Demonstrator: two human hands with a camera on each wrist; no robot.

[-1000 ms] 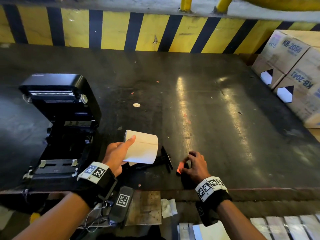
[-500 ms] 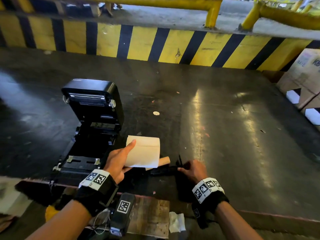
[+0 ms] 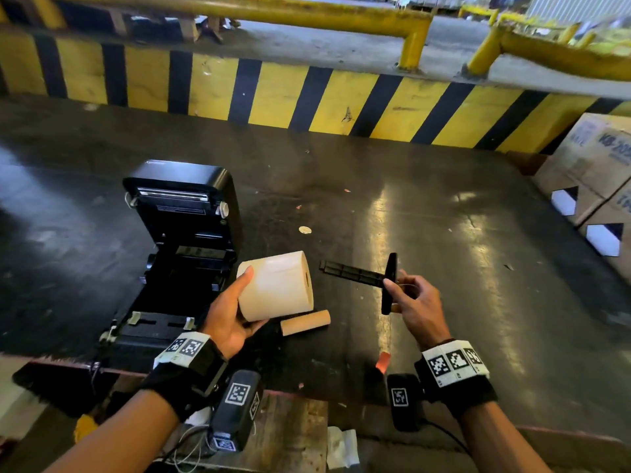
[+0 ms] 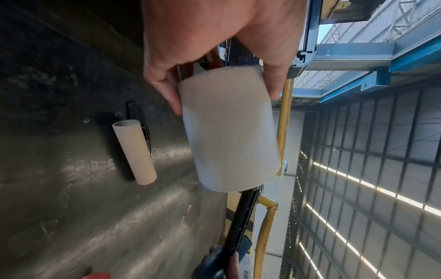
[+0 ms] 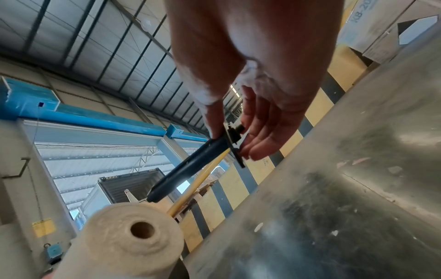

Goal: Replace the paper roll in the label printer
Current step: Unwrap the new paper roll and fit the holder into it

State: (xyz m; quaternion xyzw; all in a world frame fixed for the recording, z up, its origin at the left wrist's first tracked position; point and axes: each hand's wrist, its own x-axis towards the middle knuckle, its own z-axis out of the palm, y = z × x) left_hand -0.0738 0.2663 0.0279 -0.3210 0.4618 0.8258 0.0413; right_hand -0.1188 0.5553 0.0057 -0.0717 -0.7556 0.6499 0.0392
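Note:
The black label printer [image 3: 184, 254] sits at the left of the dark table with its lid raised and its roll bay bare. My left hand [image 3: 235, 312] grips a full white paper roll [image 3: 278, 285] [image 4: 226, 132] [image 5: 128, 243] above the table, right of the printer, its core hole facing right. My right hand [image 3: 406, 298] [image 5: 241, 137] pinches the flanged end of the black spindle [image 3: 362, 273] [image 5: 190, 166], whose shaft points left at the roll, a short gap away. An empty brown cardboard core [image 3: 305, 322] [image 4: 134, 151] lies on the table below the roll.
Stacked cardboard boxes [image 3: 594, 186] stand at the right edge. A yellow-and-black striped barrier [image 3: 307, 97] runs along the back. A small white disc [image 3: 305, 229] lies mid-table. A red object [image 3: 383, 361] rests near the front edge, with crumpled paper [image 3: 341, 445] below it.
My right hand has picked the spindle up from the table and turned it toward the roll. My left hand has lifted and turned the paper roll, uncovering the empty core.

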